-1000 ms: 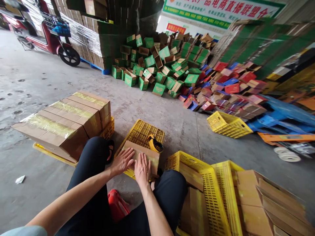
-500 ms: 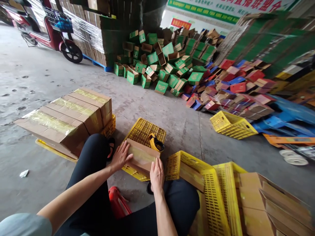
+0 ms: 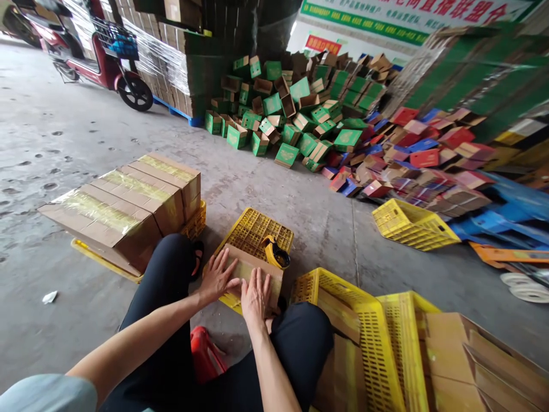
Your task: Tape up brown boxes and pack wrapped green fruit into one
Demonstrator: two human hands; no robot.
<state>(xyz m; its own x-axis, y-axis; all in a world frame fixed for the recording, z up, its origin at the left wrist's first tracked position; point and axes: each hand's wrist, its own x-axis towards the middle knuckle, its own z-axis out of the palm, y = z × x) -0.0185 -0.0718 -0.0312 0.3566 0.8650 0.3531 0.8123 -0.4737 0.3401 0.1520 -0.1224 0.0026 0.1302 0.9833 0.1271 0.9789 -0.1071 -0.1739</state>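
A brown cardboard box [image 3: 273,277] with yellowish tape along its top lies on an upturned yellow plastic crate [image 3: 247,226] between my knees. My left hand [image 3: 217,277] rests on the left part of the box top, fingers spread out. Flat on the same face, nearer the middle, lies my right hand [image 3: 256,293], its fingers stretched forward. The two thumbs nearly meet over the tape. Just beyond the box, a yellow tape dispenser [image 3: 275,252] sits on the crate. Both palms cover much of the box's near side.
Taped cardboard boxes [image 3: 141,194] stand on a yellow crate at left. At right are yellow crates [image 3: 377,337] holding cardboard, and flattened cartons [image 3: 476,360]. A red stool [image 3: 205,352] shows below me. Heaped green cartons [image 3: 274,106], red and blue ones, and a scooter [image 3: 98,63] are farther off.
My right hand has moved left from the box's right end onto its top, closer to my left hand. The left hand stays on the box. The view has shifted slightly.
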